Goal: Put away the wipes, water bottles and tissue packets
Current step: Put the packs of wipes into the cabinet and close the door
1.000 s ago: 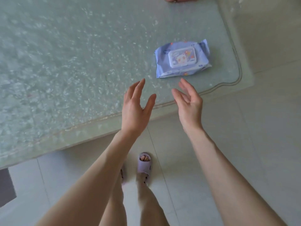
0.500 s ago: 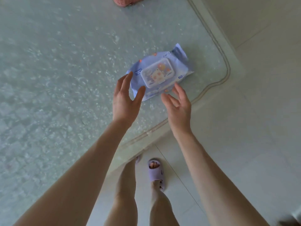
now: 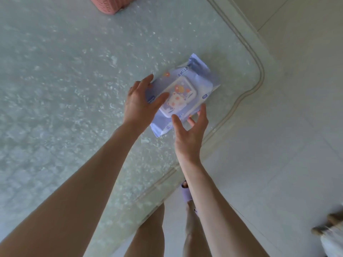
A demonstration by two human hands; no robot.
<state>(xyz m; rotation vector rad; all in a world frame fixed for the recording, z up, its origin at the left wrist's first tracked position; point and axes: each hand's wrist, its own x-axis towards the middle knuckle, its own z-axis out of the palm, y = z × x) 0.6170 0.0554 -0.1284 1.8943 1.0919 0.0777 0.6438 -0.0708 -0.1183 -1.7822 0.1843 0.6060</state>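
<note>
Wipes pack [image 3: 182,95] | judged soft, light, slippery-skinned | best clasped by both ends | left hand [image 3: 138,101] at its left end, right hand [image 3: 189,134] at its near edge, both spread, nothing gripped yet.

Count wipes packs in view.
1. The blue soft-plastic wipes pack with white flip lid lies on the frosted glass table near its rounded corner, between the left hand and right hand. More may sit outside the frame.
</note>
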